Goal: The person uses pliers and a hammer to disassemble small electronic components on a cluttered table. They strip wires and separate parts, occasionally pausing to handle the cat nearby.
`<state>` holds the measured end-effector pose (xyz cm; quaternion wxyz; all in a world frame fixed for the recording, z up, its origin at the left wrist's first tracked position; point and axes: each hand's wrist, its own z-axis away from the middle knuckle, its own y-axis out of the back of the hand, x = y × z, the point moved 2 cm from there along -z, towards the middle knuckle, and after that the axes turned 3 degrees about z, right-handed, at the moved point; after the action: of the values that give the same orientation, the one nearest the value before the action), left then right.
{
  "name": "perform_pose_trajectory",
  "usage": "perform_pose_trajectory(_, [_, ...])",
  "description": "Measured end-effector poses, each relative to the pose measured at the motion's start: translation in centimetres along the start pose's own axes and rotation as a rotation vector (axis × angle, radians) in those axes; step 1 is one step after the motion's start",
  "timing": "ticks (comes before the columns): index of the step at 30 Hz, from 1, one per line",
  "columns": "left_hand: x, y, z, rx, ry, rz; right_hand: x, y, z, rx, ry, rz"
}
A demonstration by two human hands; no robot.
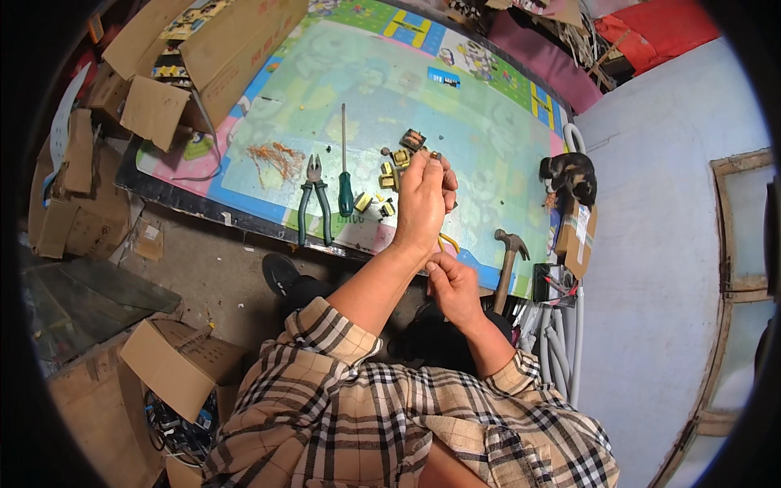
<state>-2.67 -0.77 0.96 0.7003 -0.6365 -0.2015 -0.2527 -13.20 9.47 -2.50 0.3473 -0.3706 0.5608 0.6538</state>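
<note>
A small yellow-taped transformer coil (434, 154) is pinched in the raised left hand (421, 199); the right hand (452, 286), grip pressed together, should draw its wire steadily, without jerks.

Bare mat (455, 114) beyond small parts (390, 175)

Colourful play mat (358, 73), pliers (314, 199), screwdriver (344, 163), hammer (508, 256), small yellow parts (389, 175)

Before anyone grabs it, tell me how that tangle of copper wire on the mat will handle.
The copper wire tangle looks like thin loose strands, so it is probably floppy and light. Strands stray outward, so it may snag or shed pieces when lifted. It is unlikely to roll.
</note>
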Motion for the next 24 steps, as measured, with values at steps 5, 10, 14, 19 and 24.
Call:
perform_pose_trajectory(5, [0.2,0.4,-0.2,-0.013,-0.061,-0.039,2.6,-1.0,2.1,-0.085,-0.081,-0.009])
perform_pose_trajectory(10, [0.3,0.2,-0.3,-0.013,-0.087,-0.039,6.3,-2.1,4.4,-0.151,-0.19,-0.066])
perform_pose_trajectory(14, [0.5,0.3,-0.4,-0.013,-0.097,-0.042,9.4,-3.1,6.0,-0.221,-0.341,-0.089])
perform_pose_trajectory(19, [0.4,0.3,-0.4,0.042,-0.061,-0.05,11.1,-3.7,6.6,-0.286,-0.497,-0.024])
perform_pose_trajectory(24, [0.6,0.6,-0.5,0.028,-0.089,-0.075,9.9,-3.2,5.1,-0.32,-0.489,0.062])
